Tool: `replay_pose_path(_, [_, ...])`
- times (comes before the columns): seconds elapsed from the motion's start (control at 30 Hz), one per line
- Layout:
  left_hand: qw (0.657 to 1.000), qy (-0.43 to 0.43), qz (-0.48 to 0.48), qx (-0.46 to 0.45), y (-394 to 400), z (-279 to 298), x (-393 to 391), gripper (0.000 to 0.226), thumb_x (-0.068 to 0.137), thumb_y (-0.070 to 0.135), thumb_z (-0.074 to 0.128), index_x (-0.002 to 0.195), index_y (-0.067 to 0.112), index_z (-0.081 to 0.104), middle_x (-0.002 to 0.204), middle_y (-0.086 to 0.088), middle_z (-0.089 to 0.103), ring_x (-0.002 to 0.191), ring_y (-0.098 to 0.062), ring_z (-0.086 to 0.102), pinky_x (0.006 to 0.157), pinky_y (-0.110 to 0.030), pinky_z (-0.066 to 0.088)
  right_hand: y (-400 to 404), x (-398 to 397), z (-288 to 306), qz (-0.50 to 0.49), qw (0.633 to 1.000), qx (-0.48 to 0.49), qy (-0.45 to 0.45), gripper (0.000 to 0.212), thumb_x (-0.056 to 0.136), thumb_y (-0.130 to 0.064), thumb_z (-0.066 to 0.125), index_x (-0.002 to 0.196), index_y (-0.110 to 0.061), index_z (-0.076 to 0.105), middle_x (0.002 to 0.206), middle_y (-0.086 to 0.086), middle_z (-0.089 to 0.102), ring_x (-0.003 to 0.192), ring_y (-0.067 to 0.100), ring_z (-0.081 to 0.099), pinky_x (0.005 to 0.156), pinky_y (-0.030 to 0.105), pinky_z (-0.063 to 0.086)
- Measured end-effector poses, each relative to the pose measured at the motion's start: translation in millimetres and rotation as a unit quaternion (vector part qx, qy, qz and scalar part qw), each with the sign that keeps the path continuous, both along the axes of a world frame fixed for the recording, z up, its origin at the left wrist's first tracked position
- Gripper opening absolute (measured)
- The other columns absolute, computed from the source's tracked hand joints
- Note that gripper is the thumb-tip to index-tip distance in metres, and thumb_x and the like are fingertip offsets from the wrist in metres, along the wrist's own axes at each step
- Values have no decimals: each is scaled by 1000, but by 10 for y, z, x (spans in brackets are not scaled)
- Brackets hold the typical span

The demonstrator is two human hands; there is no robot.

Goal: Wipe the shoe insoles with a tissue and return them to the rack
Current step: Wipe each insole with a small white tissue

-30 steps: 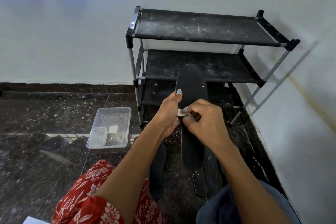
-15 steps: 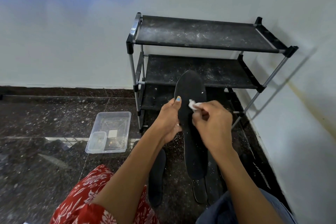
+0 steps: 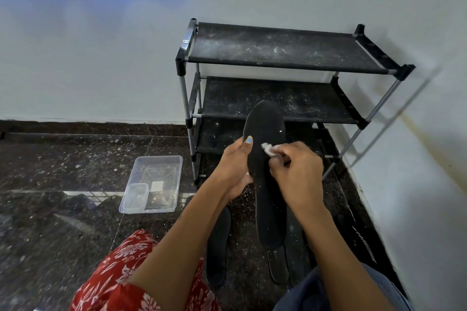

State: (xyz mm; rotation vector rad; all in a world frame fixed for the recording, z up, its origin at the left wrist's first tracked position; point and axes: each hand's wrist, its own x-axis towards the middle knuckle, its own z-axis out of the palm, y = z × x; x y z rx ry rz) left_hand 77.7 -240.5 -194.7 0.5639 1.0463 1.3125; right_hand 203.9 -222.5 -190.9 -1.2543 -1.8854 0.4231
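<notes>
While the left hand [image 3: 233,164] grips the upright insole [image 3: 265,171], the right hand [image 3: 295,169] pinches a tissue [image 3: 268,148] against it.

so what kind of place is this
Probably a corner of a home, maybe an entryway. A dusty black shoe rack stands against a white wall on a dark speckled stone floor, with insoles lying on it.
</notes>
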Motion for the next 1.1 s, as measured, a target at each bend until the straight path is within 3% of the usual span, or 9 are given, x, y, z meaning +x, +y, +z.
replay_pose_path(0.07, [1000, 1, -2, 1, 10, 4, 5, 33, 103, 28, 31, 111, 15, 60, 105, -7, 70, 89, -18, 69, 66, -35, 56, -2, -11, 12, -12, 1000, 9, 2, 19, 78, -1, 64, 94, -6, 72, 88, 4, 66, 72, 12, 61, 66, 11, 44])
replay_pose_path(0.2, [1000, -22, 20, -1, 20, -7, -3, 31, 103, 27, 33, 105, 13, 61, 98, -8, 70, 82, -17, 71, 64, -32, 56, -64, -76, -1, 109, 994, -9, -21, 19, 73, -1, 67, 89, -8, 73, 84, 1, 67, 70, 11, 62, 65, 25, 52])
replay_pose_path(0.37, [1000, -5, 2, 2, 12, -1, 15, 35, 104, 28, 29, 106, 16, 62, 102, -8, 71, 87, -18, 69, 66, -34, 56, 2, -15, 7, -17, 1000, 26, 1, 19, 77, -2, 66, 94, -7, 72, 87, 3, 67, 71, 12, 63, 66, 10, 44])
replay_pose_path(0.47, [1000, -10, 26, -1, 27, 9, 12, 31, 103, 25, 32, 107, 13, 60, 101, -8, 69, 84, -16, 69, 67, -29, 57, -85, -84, 20, 113, 993, -6, -22, 18, 73, -4, 68, 89, -11, 73, 83, -1, 67, 69, 9, 62, 64, 21, 51])
replay_pose_path(0.53, [999, -7, 39, -6, 28, 11, -3, 31, 103, 25, 33, 105, 12, 61, 98, -9, 70, 81, -17, 70, 67, -29, 57, -132, -89, 50, 165, 984, -70, 19, 18, 71, -4, 70, 85, -15, 73, 80, -6, 67, 66, 7, 63, 63, 22, 52])
replay_pose_path(0.63, [1000, -13, 27, 0, 23, 17, -17, 33, 103, 26, 31, 108, 9, 60, 107, -15, 68, 95, -25, 67, 83, -40, 55, -58, -10, 87, 53, 993, -28, 98, 16, 73, -7, 69, 87, -16, 71, 80, -4, 66, 66, 9, 63, 63, 31, 54])
replay_pose_path(0.73, [1000, -18, 15, -5, 13, 29, -1, 35, 104, 25, 31, 114, 7, 59, 111, -15, 68, 99, -25, 67, 83, -40, 55, -11, 43, 99, -50, 997, 49, 23, 15, 79, -9, 64, 93, -11, 70, 90, 2, 63, 70, 15, 62, 65, 36, 54])
replay_pose_path(0.87, [999, -30, 28, 1, 14, 23, 9, 33, 104, 22, 31, 109, 8, 60, 104, -12, 69, 89, -19, 69, 74, -30, 56, -88, -65, -29, 39, 995, 45, -74, 17, 86, -15, 61, 99, -7, 70, 103, 2, 62, 89, 17, 61, 77, 34, 54])
replay_pose_path(1.1, [997, -44, 57, 21, -1, 24, -34, 31, 104, 18, 30, 111, 7, 59, 114, -16, 66, 102, -25, 65, 86, -35, 55, -57, -93, -37, 124, 992, 13, -6, 17, 78, 1, 68, 89, -10, 74, 90, -2, 70, 83, 10, 65, 78, 28, 55])
